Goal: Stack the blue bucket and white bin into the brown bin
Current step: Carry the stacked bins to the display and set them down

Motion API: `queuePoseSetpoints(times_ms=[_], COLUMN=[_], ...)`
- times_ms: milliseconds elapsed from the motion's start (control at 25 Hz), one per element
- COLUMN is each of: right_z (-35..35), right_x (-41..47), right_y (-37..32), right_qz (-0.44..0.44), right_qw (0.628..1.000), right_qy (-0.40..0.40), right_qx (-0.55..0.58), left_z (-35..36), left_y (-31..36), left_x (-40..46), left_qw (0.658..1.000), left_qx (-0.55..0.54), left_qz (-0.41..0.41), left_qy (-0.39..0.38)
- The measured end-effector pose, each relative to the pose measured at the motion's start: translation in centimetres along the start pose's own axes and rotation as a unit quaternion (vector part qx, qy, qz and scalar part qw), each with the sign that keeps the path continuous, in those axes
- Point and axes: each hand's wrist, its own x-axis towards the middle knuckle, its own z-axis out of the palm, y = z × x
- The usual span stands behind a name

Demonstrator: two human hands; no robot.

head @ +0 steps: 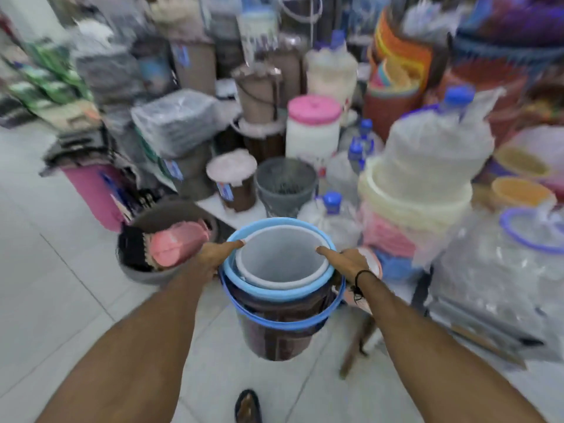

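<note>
Over on the left a pink bin (91, 193) stands on the pale tiled floor (45, 270), and just in front of it sits a grey basin (143, 273) with a pink scoop-like piece (178, 244) and something dark lying inside. The whole view is smeared with motion, so small details are hard to read.

The left hand (213, 257) grips the left side of the nested stack, its forefinger stretched along the rim and the other fingers wrapped around the outside. The stack is held in the air above the floor: the white bin (282, 261) sits innermost, inside the blue bucket (274, 290), and that sits in the brown bin (274, 331), whose dark wall shows below. A blue hoop, apparently the bucket's handle, hangs down around the brown wall. Down at the bottom edge a sandalled foot (248, 407) is on the tiles.

Just behind the stack stand a grey perforated basket (287, 181) and a brown tub with a wrapped top (233, 178), close enough to crowd the space ahead.

The right hand (351, 261) clasps the stack's right side the same way, finger pointing along the rim, a dark band on its wrist. Close beside it is a wrapped tower of cream and pink basins (427, 178), then clear jars (503, 270) in plastic at far right
</note>
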Motion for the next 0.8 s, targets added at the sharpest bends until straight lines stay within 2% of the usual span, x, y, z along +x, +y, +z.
queuePoseSetpoints(times_ms=[200, 440, 560, 680, 800], right_z=[-2.7, -6.6, -8.8, -10.5, -11.2], right_x=[4.9, 12.2, 15.8, 20.0, 26.2], right_y=[-15.1, -26.8, -29.7, -30.5, -29.8], right_qz=[-0.104, -0.13, -0.128, -0.117, -0.095], right_qw=[0.992, 0.979, 0.97, 0.965, 0.97], right_qy=[0.071, 0.157, 0.204, 0.231, 0.221], right_qx=[0.03, 0.027, 0.02, 0.039, 0.044], left_z=[-7.3, -10.6, -9.5, -6.9, -3.4], left_y=[13.9, 27.6, 33.0, 36.4, 38.1], left_x=[2.8, 9.3, 13.0, 17.6, 23.5], left_qw=[0.991, 0.979, 0.976, 0.98, 0.981], left_qx=[-0.062, -0.038, -0.022, -0.01, 0.018], left_qz=[0.114, 0.199, 0.217, 0.195, 0.189], left_qy=[0.046, 0.033, 0.01, -0.024, -0.045])
